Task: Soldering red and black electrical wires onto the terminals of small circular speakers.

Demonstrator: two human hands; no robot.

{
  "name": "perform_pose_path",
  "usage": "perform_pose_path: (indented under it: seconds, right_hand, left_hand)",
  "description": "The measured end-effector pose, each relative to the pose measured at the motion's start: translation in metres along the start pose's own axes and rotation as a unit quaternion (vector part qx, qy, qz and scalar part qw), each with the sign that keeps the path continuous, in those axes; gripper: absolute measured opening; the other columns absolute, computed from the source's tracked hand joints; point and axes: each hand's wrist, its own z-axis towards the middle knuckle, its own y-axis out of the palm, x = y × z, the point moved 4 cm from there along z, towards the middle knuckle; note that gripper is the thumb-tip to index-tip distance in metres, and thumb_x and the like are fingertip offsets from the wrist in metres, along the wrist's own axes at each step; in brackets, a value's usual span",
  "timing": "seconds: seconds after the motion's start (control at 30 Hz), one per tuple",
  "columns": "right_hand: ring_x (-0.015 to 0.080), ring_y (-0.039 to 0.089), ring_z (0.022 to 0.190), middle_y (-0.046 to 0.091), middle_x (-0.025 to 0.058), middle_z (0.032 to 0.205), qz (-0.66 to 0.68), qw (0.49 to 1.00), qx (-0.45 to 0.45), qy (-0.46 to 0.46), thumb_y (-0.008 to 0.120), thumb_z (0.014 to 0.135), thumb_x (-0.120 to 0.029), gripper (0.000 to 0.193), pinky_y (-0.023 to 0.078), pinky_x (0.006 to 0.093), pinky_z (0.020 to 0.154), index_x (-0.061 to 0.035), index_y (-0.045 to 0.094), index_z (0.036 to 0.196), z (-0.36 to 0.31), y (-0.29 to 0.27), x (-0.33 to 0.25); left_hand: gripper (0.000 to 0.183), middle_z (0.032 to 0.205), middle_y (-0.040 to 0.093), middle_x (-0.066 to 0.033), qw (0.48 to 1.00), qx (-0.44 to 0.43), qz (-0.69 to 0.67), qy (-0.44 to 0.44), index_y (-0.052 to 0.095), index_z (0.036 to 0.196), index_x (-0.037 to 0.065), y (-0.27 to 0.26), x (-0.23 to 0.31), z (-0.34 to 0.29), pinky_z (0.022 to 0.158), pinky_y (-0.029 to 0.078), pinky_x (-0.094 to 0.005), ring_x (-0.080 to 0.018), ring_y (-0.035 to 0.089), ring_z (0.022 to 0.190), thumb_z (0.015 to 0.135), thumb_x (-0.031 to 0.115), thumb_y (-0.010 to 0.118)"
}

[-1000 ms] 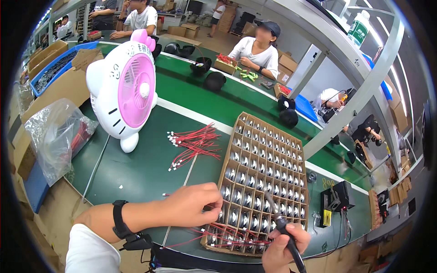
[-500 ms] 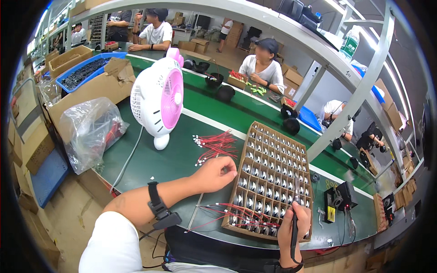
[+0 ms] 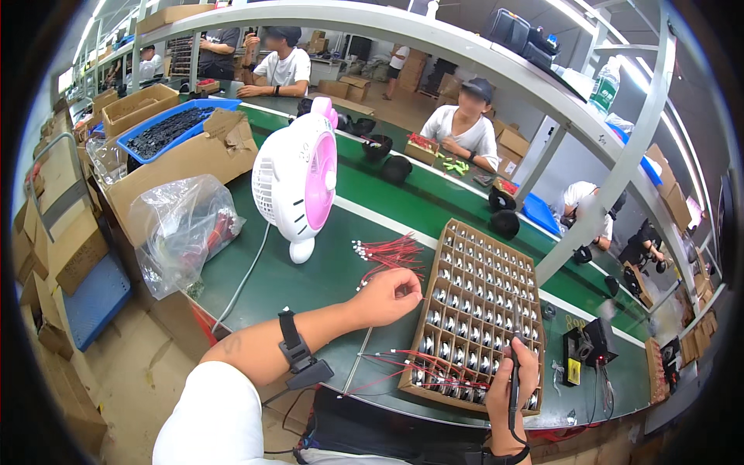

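My right hand (image 3: 511,387) is closed around the black handle of a soldering iron (image 3: 514,385), held steeply over the right side of a divided cardboard tray (image 3: 440,398). Small round shiny metal parts (image 3: 463,329) fill the tray's compartments. Red wires with white connectors (image 3: 446,370) lie across its near rows. Beside the tray's left edge is my left hand (image 3: 390,299), its fingers curled with thumb and forefinger together; whatever they pinch is too small to make out. Just beyond that hand, a pile of red wires (image 3: 387,251) rests on the green table.
A pink and white fan (image 3: 298,182) stands at the left by a clear plastic bag (image 3: 182,232). To the right is a black soldering station (image 3: 595,341). Beyond runs a green conveyor (image 3: 442,198) with black round parts; a co-worker (image 3: 461,128) sits behind it.
The whole view has shifted, so the scene sits farther right and slightly lower. Both hands keep nearly the same places by the tray.
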Motion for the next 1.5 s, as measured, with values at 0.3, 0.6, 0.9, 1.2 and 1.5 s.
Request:
perform_pose_path:
  seconds: [0.3,0.6,0.9,1.2,1.5]
  right_hand:
    - [0.0324,0.063,0.082,0.066,0.0199,0.092,0.015,1.000,0.003,0.015,0.059,0.094,-0.009,0.030,0.051,0.0412,0.075,0.0063,0.061,0.121,0.006,-0.003,-0.007]
    - [0.0248,0.070,0.096,0.070,0.0190,0.112,0.060,0.990,-0.045,0.122,0.054,0.103,-0.013,0.034,0.052,0.0373,0.086,0.0028,0.055,0.133,0.002,-0.011,0.027]
    - [0.0349,0.065,0.110,0.055,0.0209,0.135,0.380,0.922,0.049,0.055,0.043,0.106,-0.024,0.044,0.053,0.0415,0.090,-0.0044,0.036,0.145,0.040,-0.040,0.071]
    - [0.0365,0.062,0.115,0.054,0.0218,0.137,0.509,0.855,0.039,0.093,0.041,0.106,-0.028,0.045,0.048,0.0449,0.096,-0.0057,0.039,0.145,0.039,-0.068,0.019]
    - [0.0381,0.059,0.120,0.053,0.0226,0.139,0.547,0.831,0.021,0.098,0.039,0.105,-0.032,0.046,0.043,0.0484,0.102,-0.0070,0.042,0.144,0.028,-0.058,-0.053]
  left_hand:
    - [0.008,0.091,0.055,0.0027,0.998,-0.032,-0.054,-0.032,0.059,0.102,0.005,0.017,0.001,-0.012,0.071,0.044,-0.0216,-0.0039,0.051,0.080,0.098,0.010,0.063]
    - [0.005,0.090,0.054,0.0039,0.985,0.164,0.060,-0.009,0.059,0.093,0.009,-0.013,-0.023,-0.016,0.072,0.043,-0.0233,-0.0062,0.050,0.082,0.094,0.009,0.064]
    - [0.029,0.123,0.055,-0.0017,0.996,0.067,-0.008,-0.063,0.055,0.128,0.000,-0.047,-0.071,-0.019,0.091,0.036,-0.0184,-0.0051,0.050,0.100,0.106,0.019,0.051]
    - [0.044,0.133,0.057,-0.0066,0.999,0.029,-0.005,-0.022,0.050,0.144,-0.002,-0.041,-0.051,-0.016,0.083,0.035,-0.0196,-0.0057,0.046,0.088,0.106,0.022,0.051]
    - [0.023,0.106,0.061,0.0017,0.997,0.049,-0.051,-0.010,0.062,0.118,0.002,-0.043,-0.028,-0.039,0.066,0.032,-0.0166,-0.0005,0.039,0.070,0.101,0.017,0.061]
